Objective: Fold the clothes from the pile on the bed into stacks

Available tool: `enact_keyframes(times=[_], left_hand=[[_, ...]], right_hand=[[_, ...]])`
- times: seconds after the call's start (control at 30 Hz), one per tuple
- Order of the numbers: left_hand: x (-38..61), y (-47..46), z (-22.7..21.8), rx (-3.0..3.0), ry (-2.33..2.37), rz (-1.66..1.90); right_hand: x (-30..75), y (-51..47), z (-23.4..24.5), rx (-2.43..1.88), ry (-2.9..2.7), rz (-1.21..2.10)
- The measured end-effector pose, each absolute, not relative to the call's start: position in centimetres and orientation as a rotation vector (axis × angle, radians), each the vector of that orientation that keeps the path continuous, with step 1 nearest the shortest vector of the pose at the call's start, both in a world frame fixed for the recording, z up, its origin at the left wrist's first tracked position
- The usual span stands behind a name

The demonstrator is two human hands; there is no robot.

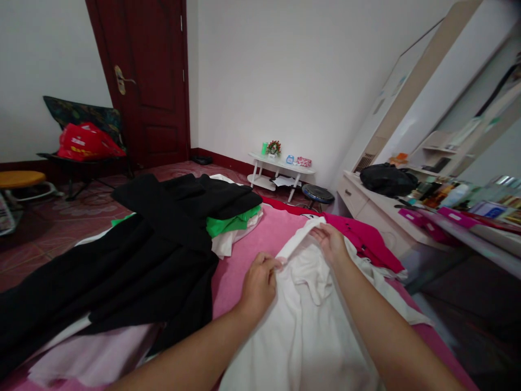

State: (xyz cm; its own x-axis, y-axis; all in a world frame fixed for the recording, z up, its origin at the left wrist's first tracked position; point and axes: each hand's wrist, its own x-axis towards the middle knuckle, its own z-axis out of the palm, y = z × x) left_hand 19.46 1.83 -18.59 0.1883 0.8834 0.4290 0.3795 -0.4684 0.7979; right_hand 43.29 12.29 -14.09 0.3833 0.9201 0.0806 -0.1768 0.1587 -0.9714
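On a pink cover (277,225) before a plain white wall (260,70), a white garment (293,336) is held by its far edge (297,241).

The edge is pinched at its nearer, left end by the left hand (258,279) and at its farther, right end by the right hand (329,243), with the fingers of both closed on cloth. The garment's long axis is directed back toward the camera, between the arms; black clothes (171,239) are heaped to the left.
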Motion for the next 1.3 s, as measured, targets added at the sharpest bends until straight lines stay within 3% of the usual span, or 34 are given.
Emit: enact_keyframes(times=[0.17,0.37,0.57,0.7,0.87,1.1,1.3], left_hand=[[19.0,2.9,-19.2,1.851,1.271,1.380],[18.4,3.0,-18.7,2.067,1.399,1.237],[18.6,1.6,-17.9,2.435,1.346,1.099],[18.8,1.2,-17.6,2.507,1.299,1.061],[18.5,-0.3,-16.3,2.540,1.238,0.980],[17.9,-6.4,-14.0,2.500,1.134,0.411],[18.4,-10.5,-12.2,2.609,1.050,0.059]], right_hand=[[40.3,12.5,-16.5,-1.329,-1.138,0.893],[40.8,9.9,-17.6,-1.444,-1.229,0.722],[44.7,4.6,-15.6,-2.009,-1.537,-0.080],[45.8,2.5,-16.0,-2.342,-1.478,0.057],[44.6,1.2,-17.4,-2.296,-1.429,0.112],[42.7,-0.7,-17.9,-2.249,-1.332,-0.059],[43.6,-0.8,-18.7,-2.039,-1.265,-0.011]])
